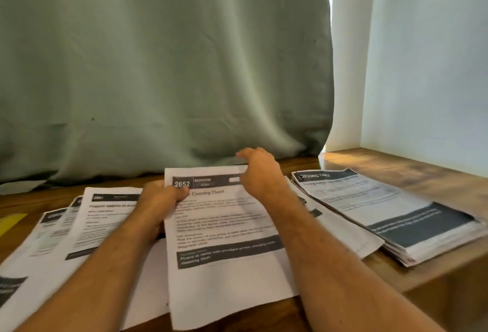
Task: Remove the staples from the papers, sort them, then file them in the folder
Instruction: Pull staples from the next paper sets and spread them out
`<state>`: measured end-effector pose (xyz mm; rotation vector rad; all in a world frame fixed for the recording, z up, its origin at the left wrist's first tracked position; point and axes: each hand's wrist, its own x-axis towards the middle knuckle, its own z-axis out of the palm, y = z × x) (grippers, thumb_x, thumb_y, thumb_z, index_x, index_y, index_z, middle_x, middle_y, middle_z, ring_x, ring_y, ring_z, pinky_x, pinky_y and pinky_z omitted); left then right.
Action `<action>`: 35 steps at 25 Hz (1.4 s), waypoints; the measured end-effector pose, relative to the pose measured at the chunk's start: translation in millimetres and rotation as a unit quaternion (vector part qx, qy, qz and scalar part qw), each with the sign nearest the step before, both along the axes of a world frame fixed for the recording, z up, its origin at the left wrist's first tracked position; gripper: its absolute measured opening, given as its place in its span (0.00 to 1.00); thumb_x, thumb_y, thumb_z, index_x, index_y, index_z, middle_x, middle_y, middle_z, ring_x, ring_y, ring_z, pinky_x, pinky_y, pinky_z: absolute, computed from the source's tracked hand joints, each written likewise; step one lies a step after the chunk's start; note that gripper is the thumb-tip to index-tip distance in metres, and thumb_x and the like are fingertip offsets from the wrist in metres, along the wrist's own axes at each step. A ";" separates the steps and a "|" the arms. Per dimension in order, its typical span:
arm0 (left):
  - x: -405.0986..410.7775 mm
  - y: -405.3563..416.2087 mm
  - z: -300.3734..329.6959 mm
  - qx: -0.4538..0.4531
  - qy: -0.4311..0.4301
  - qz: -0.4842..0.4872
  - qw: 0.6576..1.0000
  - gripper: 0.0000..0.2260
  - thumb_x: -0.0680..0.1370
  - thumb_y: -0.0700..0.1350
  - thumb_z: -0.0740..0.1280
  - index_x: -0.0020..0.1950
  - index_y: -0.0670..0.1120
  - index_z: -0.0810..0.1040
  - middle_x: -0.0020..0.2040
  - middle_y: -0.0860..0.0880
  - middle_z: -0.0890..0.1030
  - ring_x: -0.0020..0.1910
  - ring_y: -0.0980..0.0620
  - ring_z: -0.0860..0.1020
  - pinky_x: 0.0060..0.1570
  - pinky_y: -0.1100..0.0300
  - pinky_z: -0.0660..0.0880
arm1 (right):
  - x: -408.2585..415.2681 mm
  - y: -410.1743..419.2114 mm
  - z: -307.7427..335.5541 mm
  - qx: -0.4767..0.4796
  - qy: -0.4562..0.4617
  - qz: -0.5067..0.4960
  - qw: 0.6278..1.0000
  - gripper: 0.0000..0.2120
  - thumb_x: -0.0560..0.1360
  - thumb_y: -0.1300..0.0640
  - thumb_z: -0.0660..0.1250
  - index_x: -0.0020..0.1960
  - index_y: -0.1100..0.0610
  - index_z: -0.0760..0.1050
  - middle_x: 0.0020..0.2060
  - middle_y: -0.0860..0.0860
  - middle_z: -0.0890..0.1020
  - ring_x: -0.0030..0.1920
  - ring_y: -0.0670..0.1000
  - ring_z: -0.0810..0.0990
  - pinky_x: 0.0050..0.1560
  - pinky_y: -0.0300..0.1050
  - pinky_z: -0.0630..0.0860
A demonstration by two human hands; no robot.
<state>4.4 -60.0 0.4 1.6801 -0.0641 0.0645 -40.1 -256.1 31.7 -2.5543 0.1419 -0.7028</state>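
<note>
A printed sheet headed "2652 Bedroom" [224, 239] lies in front of me on the wooden table [412, 168]. My left hand [158, 199] pinches its upper left edge, thumb on top. My right hand [260, 173] rests at the sheet's top right corner, fingers curled over the edge; whether it grips the paper is unclear. Several loose printed pages [87, 223] fan out at the left, partly under my left arm. A thicker stack of papers [390, 215] headed "Dressing Table" lies at the right. No staple or folder is clearly visible.
A green curtain [158, 67] hangs right behind the table's far edge. A white wall [422, 54] stands at the right. A yellow object [9, 222] pokes in at the far left. The table's right front corner drops off below the right stack.
</note>
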 end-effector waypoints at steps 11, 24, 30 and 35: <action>-2.8 -13.0 -11.5 -0.006 -0.020 -0.024 0.999 0.09 0.80 0.35 0.67 0.56 0.46 0.81 0.44 0.43 0.87 0.42 0.41 0.86 0.45 0.44 0.83 | -10.7 -60.1 -25.2 0.004 0.082 -0.228 0.970 0.13 0.75 0.50 0.72 0.54 0.56 0.74 0.44 0.53 0.76 0.43 0.52 0.76 0.47 0.46 0.75; -20.1 -22.5 -5.6 0.044 -0.068 -0.057 0.995 0.08 0.81 0.38 0.67 0.51 0.50 0.82 0.42 0.48 0.87 0.39 0.47 0.86 0.41 0.51 0.82 | -8.5 -64.4 -20.4 0.111 -0.049 -0.064 0.991 0.21 0.77 0.62 0.68 0.68 0.49 0.73 0.65 0.51 0.77 0.57 0.53 0.79 0.59 0.48 0.78; -23.6 -25.4 -4.5 0.027 -0.065 -0.120 0.990 0.10 0.84 0.48 0.62 0.56 0.48 0.83 0.47 0.47 0.87 0.46 0.45 0.86 0.53 0.45 0.81 | -6.0 -13.2 -17.8 0.062 0.005 0.107 0.992 0.07 0.78 0.60 0.67 0.52 0.51 0.81 0.49 0.46 0.83 0.47 0.45 0.80 0.55 0.48 0.81; -11.2 -27.1 -12.5 0.148 -0.144 -0.064 0.976 0.14 0.84 0.53 0.60 0.64 0.51 0.80 0.60 0.49 0.83 0.60 0.50 0.80 0.62 0.51 0.76 | -5.1 -34.1 18.0 -0.072 0.026 0.039 0.996 0.10 0.75 0.65 0.65 0.46 0.54 0.83 0.43 0.50 0.83 0.46 0.51 0.81 0.52 0.45 0.80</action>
